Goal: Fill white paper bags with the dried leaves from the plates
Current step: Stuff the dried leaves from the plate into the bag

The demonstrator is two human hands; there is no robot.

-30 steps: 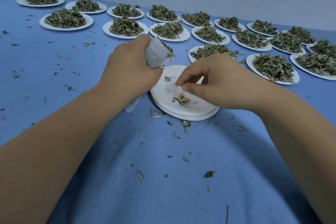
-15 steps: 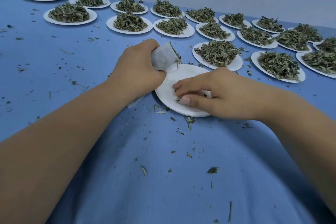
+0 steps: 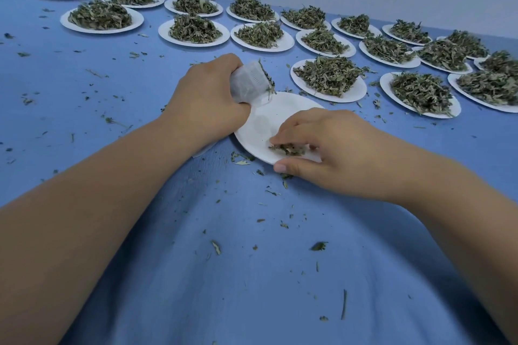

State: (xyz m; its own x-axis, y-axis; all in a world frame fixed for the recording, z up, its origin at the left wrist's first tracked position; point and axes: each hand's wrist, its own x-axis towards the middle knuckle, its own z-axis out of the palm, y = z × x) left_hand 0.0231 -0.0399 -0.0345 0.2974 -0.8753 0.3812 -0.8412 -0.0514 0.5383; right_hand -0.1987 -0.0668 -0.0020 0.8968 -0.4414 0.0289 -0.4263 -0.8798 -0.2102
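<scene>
Head view: hands [image 3: 207, 101] [image 3: 333, 145] hold one bag [image 3: 248, 84], one leaf clump [image 3: 288, 149]; eighteen heaped plates [image 3: 349, 96].

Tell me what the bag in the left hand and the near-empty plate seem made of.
Bag: thin matte white paper or filter-type fabric, unclear which; it crumples in the left hand and looks faintly translucent. Plate: probably paper or pressed pulp; flat matte white, thin rim, no gloss.

Left grip [image 3: 207, 98] fisted tight, right grip [image 3: 330, 148] palm-down, fingers curled, both forearms reaching forward
</scene>
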